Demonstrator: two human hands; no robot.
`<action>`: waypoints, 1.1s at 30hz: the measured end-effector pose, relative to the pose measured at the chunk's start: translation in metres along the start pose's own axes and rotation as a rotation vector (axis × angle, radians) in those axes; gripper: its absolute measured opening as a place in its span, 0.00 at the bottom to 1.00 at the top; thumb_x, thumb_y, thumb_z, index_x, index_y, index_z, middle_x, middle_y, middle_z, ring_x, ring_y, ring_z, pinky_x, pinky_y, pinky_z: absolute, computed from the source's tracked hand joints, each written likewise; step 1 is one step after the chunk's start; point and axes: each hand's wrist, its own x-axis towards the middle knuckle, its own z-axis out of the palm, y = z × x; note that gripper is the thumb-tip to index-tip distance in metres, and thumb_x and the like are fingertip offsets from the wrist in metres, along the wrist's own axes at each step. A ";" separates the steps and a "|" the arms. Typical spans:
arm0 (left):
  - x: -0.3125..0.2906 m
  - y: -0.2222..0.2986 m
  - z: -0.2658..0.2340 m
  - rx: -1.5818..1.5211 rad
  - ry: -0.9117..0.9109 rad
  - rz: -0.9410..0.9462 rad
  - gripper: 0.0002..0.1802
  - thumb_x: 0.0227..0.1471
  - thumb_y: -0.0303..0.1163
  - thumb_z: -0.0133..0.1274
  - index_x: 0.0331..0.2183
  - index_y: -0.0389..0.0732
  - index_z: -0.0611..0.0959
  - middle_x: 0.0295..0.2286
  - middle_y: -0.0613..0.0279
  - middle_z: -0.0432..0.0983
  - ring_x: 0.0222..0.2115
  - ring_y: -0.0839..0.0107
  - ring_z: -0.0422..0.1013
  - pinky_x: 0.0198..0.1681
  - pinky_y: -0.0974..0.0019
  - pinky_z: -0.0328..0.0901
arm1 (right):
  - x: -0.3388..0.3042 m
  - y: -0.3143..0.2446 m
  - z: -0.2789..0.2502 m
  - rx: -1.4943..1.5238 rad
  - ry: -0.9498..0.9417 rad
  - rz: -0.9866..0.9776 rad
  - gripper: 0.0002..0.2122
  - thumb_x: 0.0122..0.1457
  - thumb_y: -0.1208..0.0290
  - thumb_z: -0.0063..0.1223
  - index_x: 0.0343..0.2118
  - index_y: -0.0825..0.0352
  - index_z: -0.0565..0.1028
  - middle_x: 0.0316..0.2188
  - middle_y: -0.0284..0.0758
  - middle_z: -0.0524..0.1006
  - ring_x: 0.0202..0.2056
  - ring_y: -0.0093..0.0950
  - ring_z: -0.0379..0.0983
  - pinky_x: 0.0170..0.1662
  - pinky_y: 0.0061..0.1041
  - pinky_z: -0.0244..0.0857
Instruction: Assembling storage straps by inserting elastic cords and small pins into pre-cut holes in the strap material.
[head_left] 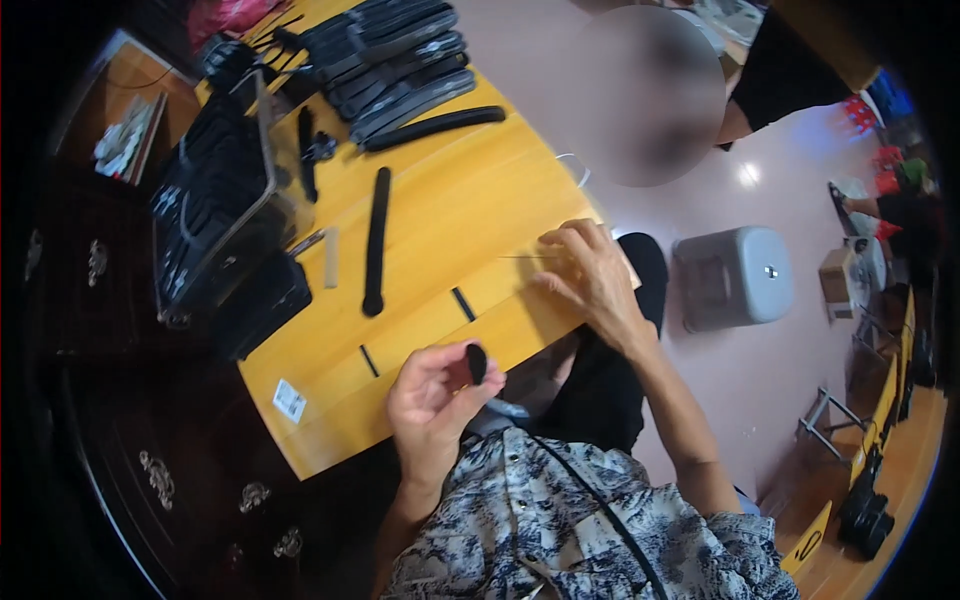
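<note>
My left hand (432, 392) is closed near the table's front edge, pinching a small black oval piece (477, 364) between thumb and fingers. Any further length of that piece is hidden. Over the right end of the yellow table my right hand (590, 268) hovers or rests with fingers curved and apart. A thin dark line (522, 257), perhaps a thread or needle, runs close to its fingertips; whether they touch it I cannot make out. Between the hands and the stacks lies a long black strap (376, 240) with a rounded end. Two short black strips (463, 304) mark the tabletop nearer me.
Bundled black straps (395, 65) are piled at the far side, with a single curved one (435, 128) beside them. A clear bin (215, 215) of black pieces stands left. A white label (289, 400) lies front left. A grey stool (737, 278) stands on the floor.
</note>
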 end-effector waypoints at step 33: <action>0.037 -0.003 0.005 -0.137 0.078 0.047 0.21 0.57 0.24 0.47 0.52 0.33 0.66 0.40 0.60 0.70 0.37 0.77 0.66 0.39 0.73 0.62 | -0.002 -0.105 -0.004 0.709 0.015 0.059 0.08 0.54 0.76 0.56 0.37 0.69 0.78 0.27 0.39 0.79 0.27 0.26 0.78 0.30 0.21 0.71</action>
